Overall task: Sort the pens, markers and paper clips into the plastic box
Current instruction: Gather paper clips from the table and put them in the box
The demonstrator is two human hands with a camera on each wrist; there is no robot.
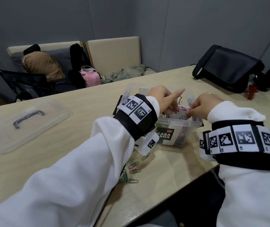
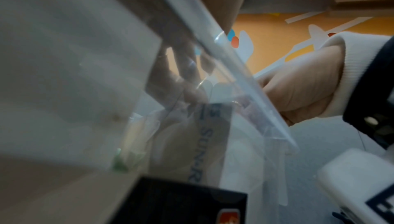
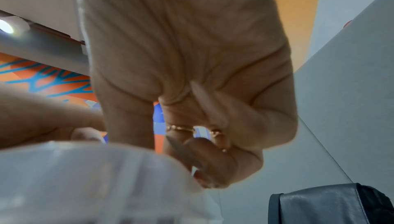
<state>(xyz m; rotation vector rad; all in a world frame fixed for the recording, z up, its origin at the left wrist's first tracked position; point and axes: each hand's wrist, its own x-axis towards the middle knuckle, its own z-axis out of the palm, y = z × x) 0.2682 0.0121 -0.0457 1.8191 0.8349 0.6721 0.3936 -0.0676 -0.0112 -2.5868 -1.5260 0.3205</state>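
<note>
A clear plastic box (image 1: 180,122) with a black CASA BOX label stands on the table, lid off. Both hands meet over its open top. My left hand (image 1: 172,105) pinches a small white packet (image 1: 177,115) with its lower fingers, while the index finger sticks out straight. My right hand (image 1: 192,110) pinches the packet's other side, where pink paper clips (image 1: 184,109) show at its mouth. In the right wrist view the curled right hand (image 3: 192,151) sits against the packet (image 3: 85,177). The left wrist view looks blurrily through the box wall (image 2: 213,50). Loose coloured paper clips (image 1: 133,167) lie under my left forearm.
The box's clear lid (image 1: 28,123) with a dark handle lies on the table at the left. A black shoulder bag (image 1: 227,68) sits at the far right of the table. Chairs with bags and clothes stand behind the table. The table's front edge runs close under my right forearm.
</note>
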